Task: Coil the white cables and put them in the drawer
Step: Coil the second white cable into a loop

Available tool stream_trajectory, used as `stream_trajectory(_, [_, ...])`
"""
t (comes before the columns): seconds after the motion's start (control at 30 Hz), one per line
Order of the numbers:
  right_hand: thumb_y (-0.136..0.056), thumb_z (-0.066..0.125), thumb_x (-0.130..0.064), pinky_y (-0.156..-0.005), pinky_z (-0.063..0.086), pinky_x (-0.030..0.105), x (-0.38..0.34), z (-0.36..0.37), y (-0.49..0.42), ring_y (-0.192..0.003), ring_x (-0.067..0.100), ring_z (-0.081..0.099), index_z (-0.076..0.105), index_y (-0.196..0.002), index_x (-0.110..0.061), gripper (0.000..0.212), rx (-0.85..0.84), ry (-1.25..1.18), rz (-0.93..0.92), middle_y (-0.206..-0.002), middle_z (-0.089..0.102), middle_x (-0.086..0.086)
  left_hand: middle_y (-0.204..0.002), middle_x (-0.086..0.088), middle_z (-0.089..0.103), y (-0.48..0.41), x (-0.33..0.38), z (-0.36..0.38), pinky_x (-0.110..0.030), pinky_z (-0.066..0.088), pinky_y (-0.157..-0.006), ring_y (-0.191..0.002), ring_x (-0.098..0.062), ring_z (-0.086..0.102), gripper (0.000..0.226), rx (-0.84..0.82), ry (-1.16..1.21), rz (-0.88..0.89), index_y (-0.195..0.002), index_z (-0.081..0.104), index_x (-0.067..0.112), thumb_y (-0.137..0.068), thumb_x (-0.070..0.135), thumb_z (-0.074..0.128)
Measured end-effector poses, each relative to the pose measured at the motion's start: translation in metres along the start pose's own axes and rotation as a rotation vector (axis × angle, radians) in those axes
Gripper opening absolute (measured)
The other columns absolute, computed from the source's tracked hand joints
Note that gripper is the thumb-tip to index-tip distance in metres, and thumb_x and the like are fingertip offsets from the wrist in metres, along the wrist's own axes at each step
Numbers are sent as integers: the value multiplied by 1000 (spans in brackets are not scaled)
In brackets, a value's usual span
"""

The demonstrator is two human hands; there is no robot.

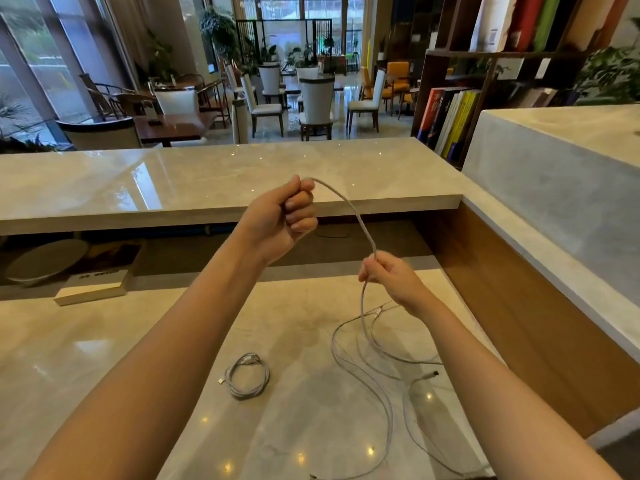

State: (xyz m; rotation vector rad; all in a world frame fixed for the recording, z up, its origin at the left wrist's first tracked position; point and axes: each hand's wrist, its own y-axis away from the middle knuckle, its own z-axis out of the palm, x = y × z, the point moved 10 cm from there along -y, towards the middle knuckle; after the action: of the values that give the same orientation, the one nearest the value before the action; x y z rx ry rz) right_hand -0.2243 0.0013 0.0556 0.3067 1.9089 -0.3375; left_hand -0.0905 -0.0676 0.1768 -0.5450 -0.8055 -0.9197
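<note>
My left hand [289, 216] is raised over the desk, fisted around one end of a long white cable [356, 213]. The cable arcs down to my right hand [388, 275], which pinches it between thumb and fingers. Below that hand the cable drops to the marble desk [104, 358] and sprawls in loose tangled loops [377, 386] at the right. A second white cable [246, 375] lies coiled in a neat ring on the desk, below and between my arms. No drawer is in sight.
A raised marble counter [173, 181] runs across in front, with a shelf recess under it holding a round pale object [45, 261] and a book [91, 289]. A wooden panel [519, 313] and a higher ledge close off the right side.
</note>
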Motion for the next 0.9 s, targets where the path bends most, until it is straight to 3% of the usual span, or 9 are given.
stream_trajectory(0.07, [-99, 41, -23, -81, 51, 31, 25, 11, 7, -80, 17, 64, 59, -87, -7, 27, -54, 13, 129, -83, 65, 6, -49, 7, 34, 0, 14, 8, -17, 21, -44, -42, -5, 27, 33, -25, 88, 64, -80, 53, 11, -100, 25, 30])
stream_trajectory(0.17, [-98, 36, -19, -64, 49, 36, 49, 24, 16, -60, 18, 54, 55, -83, -8, 26, -57, 72, 293, -70, 56, 8, -52, 6, 35, 1, 29, 13, -18, 24, -45, -46, -6, 28, 32, -29, 36, 145, -88, 56, 11, -100, 23, 29])
stream_trajectory(0.23, [-98, 33, -23, -63, 43, 33, 38, 30, 11, -68, 19, 51, 57, -86, -10, 30, -111, 426, 247, -80, 58, 7, -55, 6, 41, 2, 29, 11, -19, 29, -49, -50, -7, 32, 29, 5, -142, 203, -97, 56, 12, -100, 21, 29])
stream_trajectory(0.3, [-99, 31, -28, -73, 45, 35, 16, 47, 8, -84, 24, 56, 59, -94, -10, 33, -230, 739, 145, -100, 63, 10, -60, 6, 48, 3, 21, 8, -21, 35, -56, -54, -8, 39, 28, 18, -315, 230, -103, 56, 14, -101, 20, 29])
stream_trajectory(0.43, [-101, 32, -35, -74, 47, 36, -43, 62, 14, -90, 27, 61, 57, -107, -11, 35, -276, 976, -82, -102, 65, 10, -70, 3, 56, 4, 11, -1, -21, 46, -66, -64, -8, 53, 27, 84, -732, 247, -103, 58, 15, -101, 19, 31])
stream_trajectory(0.57, [-99, 36, -36, -65, 45, 34, -99, 61, 28, -79, 22, 60, 58, -97, -16, 30, -224, 1009, -340, -85, 63, 1, -76, 3, 64, 1, 4, -14, -18, 52, -71, -70, -6, 63, 22, 156, -1114, 225, -100, 58, 18, -100, 19, 36])
stream_trajectory(0.7, [-95, 48, -35, -57, 41, 26, -149, 38, 38, -62, 7, 52, 64, -91, -21, 21, -136, 823, -517, -72, 57, -11, -77, 5, 65, 3, -11, -18, -14, 51, -67, -67, 0, 63, 18, 88, -1290, 184, -99, 59, 21, -98, 20, 41])
stream_trajectory(0.77, [-91, 54, -32, -60, 45, 23, -167, 18, 38, -65, 1, 55, 69, -96, -23, 18, -69, 694, -566, -77, 62, -12, -69, 4, 63, 5, -20, -17, -15, 51, -65, -60, -4, 61, 19, 12, -1217, 132, -97, 60, 19, -98, 21, 41])
stream_trajectory(0.9, [-87, 62, -25, -71, 52, 26, -185, -19, 29, -78, 9, 64, 72, -99, -15, 19, 93, 540, -590, -88, 71, -3, -55, 5, 51, 10, -40, -16, -26, 51, -61, -49, -10, 50, 29, -117, -876, -60, -96, 60, 12, -100, 22, 33])
